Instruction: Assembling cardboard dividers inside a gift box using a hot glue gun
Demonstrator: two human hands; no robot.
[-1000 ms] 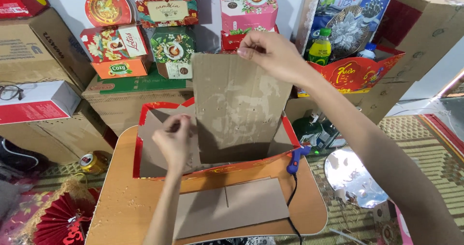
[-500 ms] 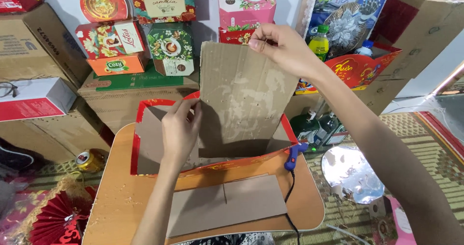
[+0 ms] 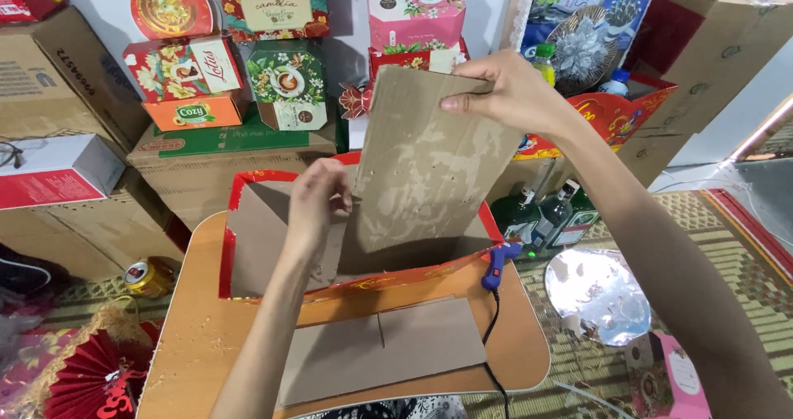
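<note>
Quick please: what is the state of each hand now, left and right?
Left hand: closed on the edge of the cardboard sheet, above the red-rimmed box.
Right hand: grip closed on the sheet's top edge.

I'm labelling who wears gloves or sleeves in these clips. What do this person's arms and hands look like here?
Both are bare. The left hand and right hand wear no gloves, and no rings, watch or bracelet show. Both forearms are uncovered all the way to the picture's edge, so no sleeve is in view. The arms look slender; the fingernails show no bright polish.
</note>
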